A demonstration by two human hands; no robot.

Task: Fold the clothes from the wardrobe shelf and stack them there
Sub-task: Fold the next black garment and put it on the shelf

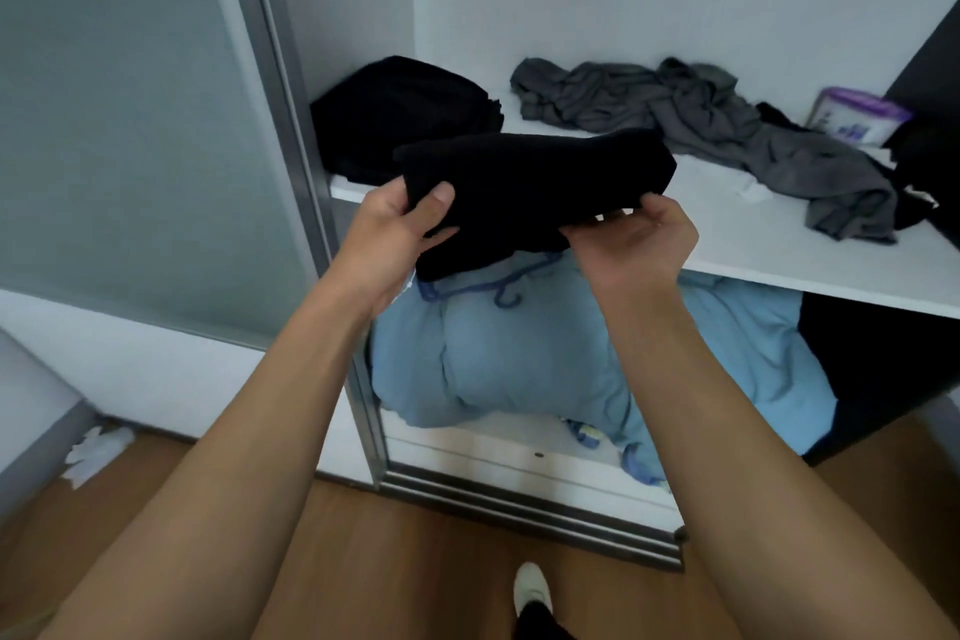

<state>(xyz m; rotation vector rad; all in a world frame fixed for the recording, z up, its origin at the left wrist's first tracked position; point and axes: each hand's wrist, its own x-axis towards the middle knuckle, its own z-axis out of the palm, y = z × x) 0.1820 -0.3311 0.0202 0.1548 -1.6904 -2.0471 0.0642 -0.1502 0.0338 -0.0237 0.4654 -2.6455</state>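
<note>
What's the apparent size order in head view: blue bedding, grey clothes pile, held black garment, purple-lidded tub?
1. blue bedding
2. grey clothes pile and held black garment: alike; garment is nearer the camera, unranked
3. purple-lidded tub

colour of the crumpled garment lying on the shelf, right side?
Dark grey, plain, no visible pattern: the crumpled garment on the shelf, head view.

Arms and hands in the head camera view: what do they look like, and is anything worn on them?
The left forearm and right forearm are bare right down to the picture's bottom edge; no sleeves show. The left hand and right hand wear no gloves. No watch, bracelet or ring shows on the parts in view. The left thumbnail looks short and unpainted.
</note>
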